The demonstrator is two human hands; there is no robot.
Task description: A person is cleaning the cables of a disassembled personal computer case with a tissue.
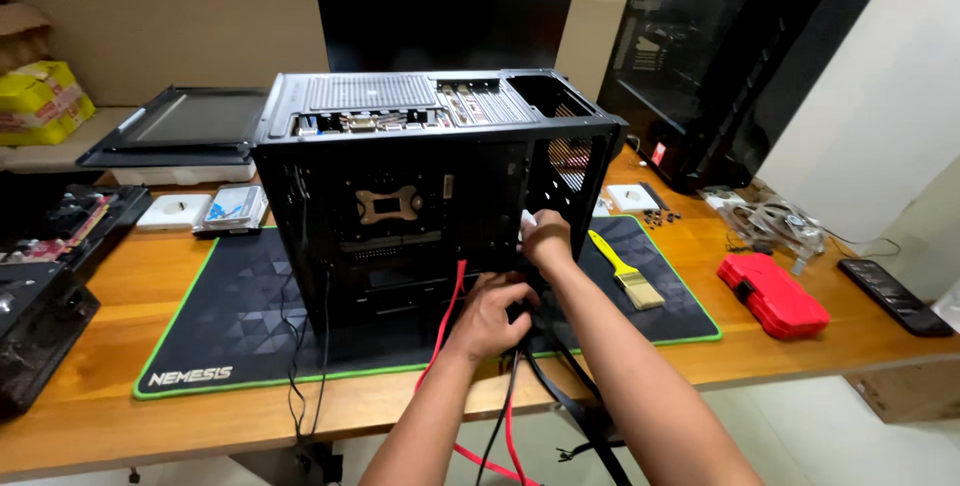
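A black computer case (420, 186) stands upright on a black mat (230, 316) with a green edge, its open side facing me. My left hand (490, 318) grips a bundle of black cables (545, 356) at the lower front of the case. A red cable (450, 316) hangs beside them over the table edge. My right hand (545, 236) rests against the case's side wall, fingers closed on a small white connector (527, 219).
On the mat's right lies a yellow-handled brush (625, 268). A red tool box (772, 293), a clear fan (780, 224) and a phone (895, 296) sit further right. A second black case (720, 56) stands at the back right. Case panels and drives lie at the left.
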